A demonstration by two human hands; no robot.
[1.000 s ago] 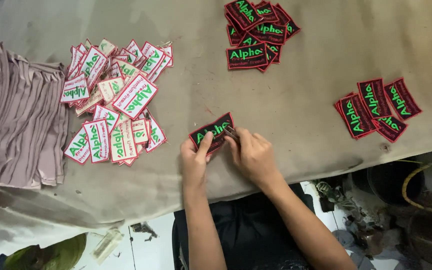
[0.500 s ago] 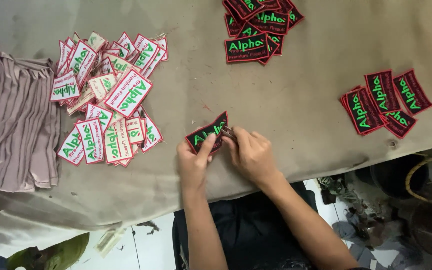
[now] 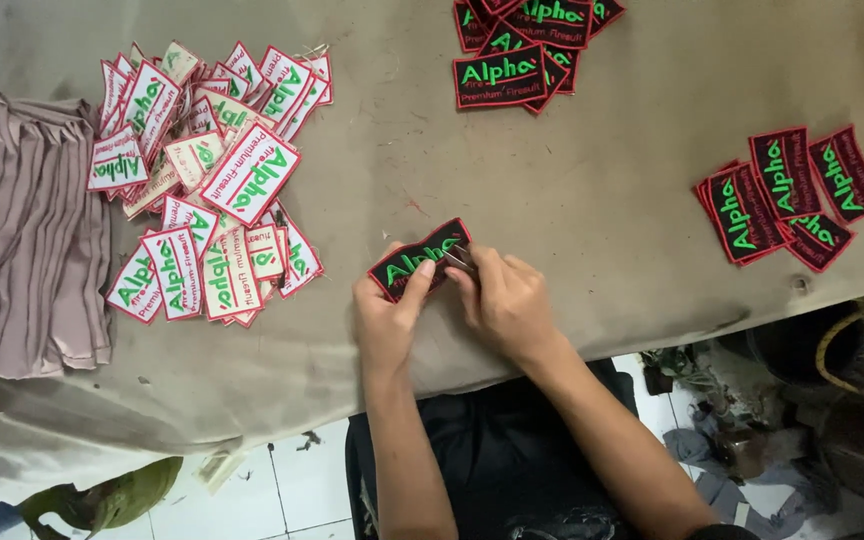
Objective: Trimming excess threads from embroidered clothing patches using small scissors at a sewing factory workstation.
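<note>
from where I sit my left hand (image 3: 384, 318) and right hand (image 3: 504, 300) are both pinched shut on the black patch (image 3: 418, 260) at the table (image 3: 592, 200) edge, looks light, floppy-stiff, best gripped by its ends

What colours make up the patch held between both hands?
The patch is black with green lettering and a red border, shown in the head view.

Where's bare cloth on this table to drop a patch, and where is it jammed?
Bare cloth lies between the white patch heap and the top black stack, and from that stack down to the right black group. The front strip right of the right hand is free too. Crowded: the left, where the heap lies close beside the folded grey fabric.
</note>
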